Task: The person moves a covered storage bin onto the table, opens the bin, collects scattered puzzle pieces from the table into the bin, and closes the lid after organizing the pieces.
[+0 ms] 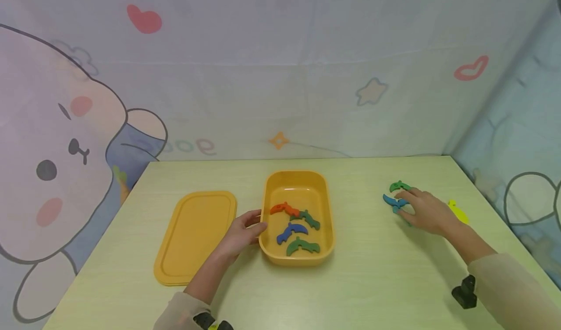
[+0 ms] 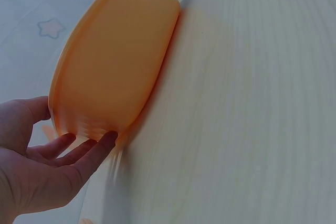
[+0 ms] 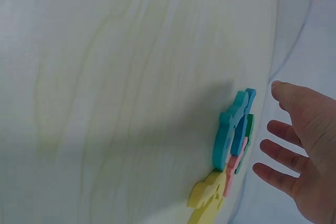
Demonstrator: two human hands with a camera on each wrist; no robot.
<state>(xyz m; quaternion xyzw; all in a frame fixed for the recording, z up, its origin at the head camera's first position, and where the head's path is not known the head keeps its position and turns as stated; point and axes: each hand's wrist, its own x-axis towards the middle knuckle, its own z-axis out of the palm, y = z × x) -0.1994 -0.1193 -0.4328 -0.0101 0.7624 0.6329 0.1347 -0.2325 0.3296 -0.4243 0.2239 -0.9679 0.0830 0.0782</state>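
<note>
My left hand holds the left side of an orange-yellow plastic box, thumb at the rim and fingertips against the outer wall. Inside the box lie several curved, animal-like toy pieces: an orange-red one, a blue one and green ones. Over at the right, my right hand hovers above more such pieces, its fingers spread and holding nothing in the right wrist view. Near it are a blue piece, a green piece, a teal piece, a pink piece and a yellow piece.
A flat orange-yellow lid lies on the table left of the box. The pale wooden table ends at a printed cloth backdrop, which also hangs along the right side.
</note>
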